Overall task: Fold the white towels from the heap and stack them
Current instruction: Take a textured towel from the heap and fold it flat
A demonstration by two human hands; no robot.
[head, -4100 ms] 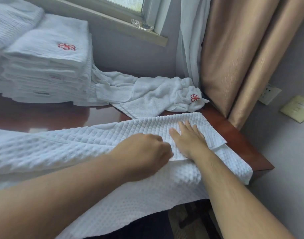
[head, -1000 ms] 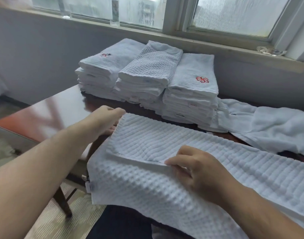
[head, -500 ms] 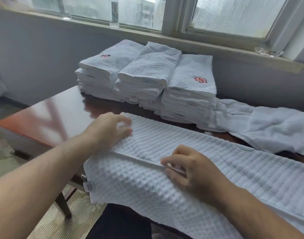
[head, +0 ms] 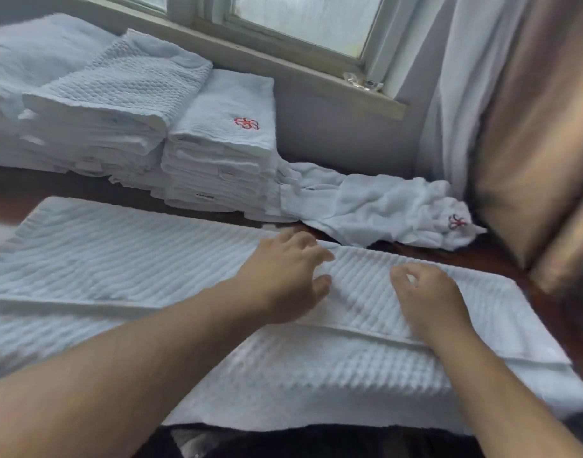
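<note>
A long white waffle-weave towel (head: 124,259) lies across the wooden table (head: 544,295), its far edge folded lengthwise over the near part, which hangs off the front. My left hand (head: 283,276) hovers or rests over the towel's middle with fingers spread and relaxed. Just right of it, my right hand (head: 428,299) lies on the folded layer with loosely curled fingers, holding nothing that I can see. Behind stand stacks of folded white towels (head: 217,153), one with a red emblem. A crumpled white towel heap (head: 382,206) lies at the back right.
A window sill (head: 283,67) runs along the back wall, with a small clear object (head: 362,81) on it. White sheer and tan curtains (head: 531,127) hang at the right, close to the table's right end. The picture is motion-blurred.
The view has swung right. Both hands have left the towel's left end and moved along it to its middle and right part; the right hand no longer pinches the folded edge.
</note>
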